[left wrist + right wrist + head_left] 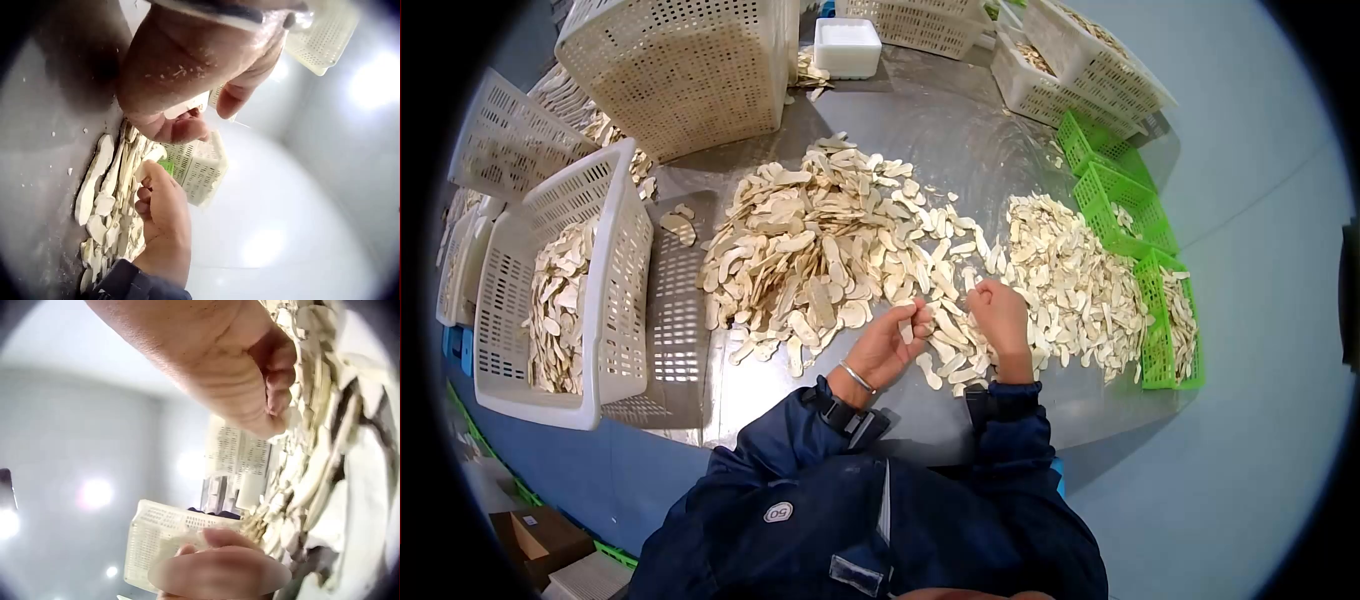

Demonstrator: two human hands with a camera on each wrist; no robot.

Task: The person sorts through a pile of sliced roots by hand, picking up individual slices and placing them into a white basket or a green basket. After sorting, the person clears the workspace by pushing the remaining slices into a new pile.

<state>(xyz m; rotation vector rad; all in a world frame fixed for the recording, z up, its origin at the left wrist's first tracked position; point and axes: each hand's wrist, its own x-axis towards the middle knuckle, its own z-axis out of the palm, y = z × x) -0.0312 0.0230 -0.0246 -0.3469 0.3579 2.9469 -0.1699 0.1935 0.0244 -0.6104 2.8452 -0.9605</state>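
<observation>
A wide heap of pale flat slices (830,250) covers the metal table (960,130). My left hand (897,338) hovers at the heap's near edge and pinches one slice (907,327) between thumb and curled fingers; in the left wrist view that hand (187,75) fills the top. My right hand (998,312) is just to its right, knuckles up, fingers curled into the slices and gripping a slice (152,156). The right wrist view shows those curled fingers (275,381) against the pile (325,444), and the left thumb (219,573) below.
A white basket (615,250) half full of slices stands at the left, with more white baskets (690,70) behind. Green baskets (1115,200) line the right edge beside a second, finer heap (1070,280). A white tub (847,45) sits at the back.
</observation>
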